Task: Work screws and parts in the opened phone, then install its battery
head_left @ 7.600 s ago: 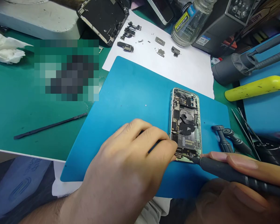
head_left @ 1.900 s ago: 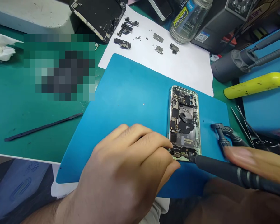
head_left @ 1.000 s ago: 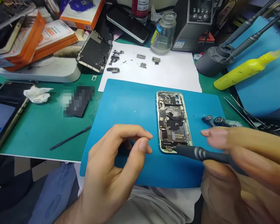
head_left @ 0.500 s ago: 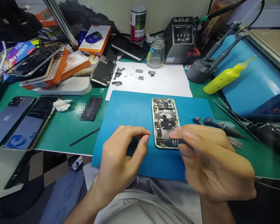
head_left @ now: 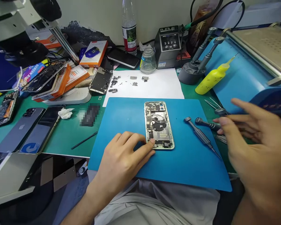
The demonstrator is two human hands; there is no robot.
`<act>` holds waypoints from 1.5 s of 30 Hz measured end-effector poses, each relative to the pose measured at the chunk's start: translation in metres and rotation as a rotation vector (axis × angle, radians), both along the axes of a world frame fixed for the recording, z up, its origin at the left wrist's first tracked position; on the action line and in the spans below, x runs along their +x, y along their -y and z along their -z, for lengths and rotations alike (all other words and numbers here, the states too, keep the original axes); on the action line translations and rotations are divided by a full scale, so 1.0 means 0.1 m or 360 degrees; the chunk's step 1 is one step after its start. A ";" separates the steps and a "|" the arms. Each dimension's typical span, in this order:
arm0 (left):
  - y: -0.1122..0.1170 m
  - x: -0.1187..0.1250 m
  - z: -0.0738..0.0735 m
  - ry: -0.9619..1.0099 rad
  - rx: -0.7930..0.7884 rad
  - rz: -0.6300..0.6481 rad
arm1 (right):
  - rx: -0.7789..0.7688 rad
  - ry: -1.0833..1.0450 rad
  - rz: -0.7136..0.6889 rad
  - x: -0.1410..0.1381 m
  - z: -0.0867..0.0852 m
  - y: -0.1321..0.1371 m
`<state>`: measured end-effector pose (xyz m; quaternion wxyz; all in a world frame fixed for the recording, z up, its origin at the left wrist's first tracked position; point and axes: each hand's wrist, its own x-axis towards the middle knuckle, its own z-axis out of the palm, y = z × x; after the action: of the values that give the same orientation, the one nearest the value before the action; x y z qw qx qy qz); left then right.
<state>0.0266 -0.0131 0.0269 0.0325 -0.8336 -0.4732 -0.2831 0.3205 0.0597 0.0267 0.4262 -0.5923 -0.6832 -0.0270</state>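
An opened phone (head_left: 159,125), its inner parts bare, lies on the blue mat (head_left: 121,118). My left hand (head_left: 124,156) rests on the mat with its fingers stretched out, the index fingertip touching the phone's lower left edge. At the right edge of the mat, my right hand (head_left: 259,143) is spread, smeared by motion, with the index finger raised. By its fingertips are a screwdriver (head_left: 208,124) and the round grey cap (head_left: 221,112) of another; contact with either is unclear. Another screwdriver (head_left: 202,137) lies slantwise on the mat.
Small phone parts (head_left: 114,82) lie on white paper (head_left: 161,89) behind the mat. A glass jar (head_left: 148,61), a soldering station (head_left: 168,47) and a yellow bottle (head_left: 213,78) stand beyond. At left are two phones (head_left: 23,128), a black stick (head_left: 84,140) and stacked boxes (head_left: 70,76).
My right hand has moved right, away from the phone, and the dark tool it held has left the phone. My left hand has lowered onto the phone's edge. The view has shifted.
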 end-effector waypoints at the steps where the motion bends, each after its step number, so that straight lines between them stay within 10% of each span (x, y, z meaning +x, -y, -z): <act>1: 0.02 0.01 -0.03 -0.0067 -0.0017 -0.0007 | 0.0006 0.0070 -0.0024 0.00 0.02 -0.01; 24: -0.05 0.00 -0.09 -0.0169 0.0032 -0.0233 | 0.0264 0.0605 -0.0270 0.04 0.13 -0.04; 45: -0.11 -0.12 -0.17 -0.0185 -0.0154 0.0020 | 0.0227 0.0548 -0.0277 0.07 0.17 -0.04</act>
<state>0.0147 -0.0018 0.0437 0.0179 -0.8521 -0.4785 -0.2112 0.3274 0.0634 0.0095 0.3448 -0.4861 -0.7908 -0.1392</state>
